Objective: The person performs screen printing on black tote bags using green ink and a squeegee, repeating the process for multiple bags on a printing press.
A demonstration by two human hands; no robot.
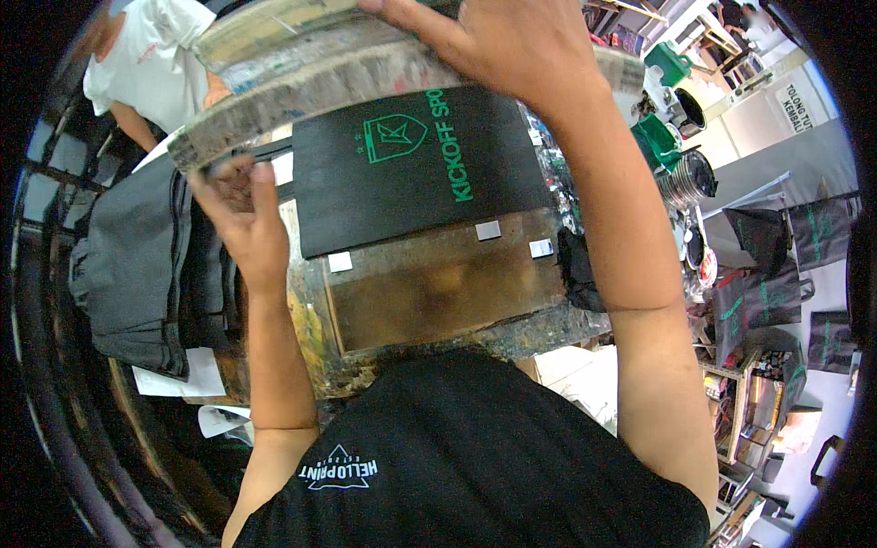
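Frame [301,103] above a black bag [402,205], flat on a board [448,288]. Left hand [247,219] half-curled, right hand [525,41] spread, both at the frame; whether either grip holds cannot be told. Apparent step: uncovering the print [460,146]; next calls for steady lifting.

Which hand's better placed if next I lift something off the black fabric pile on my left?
Probably your left hand: it is close beside the black fabric pile, whereas your right hand is farther across, at the frame.
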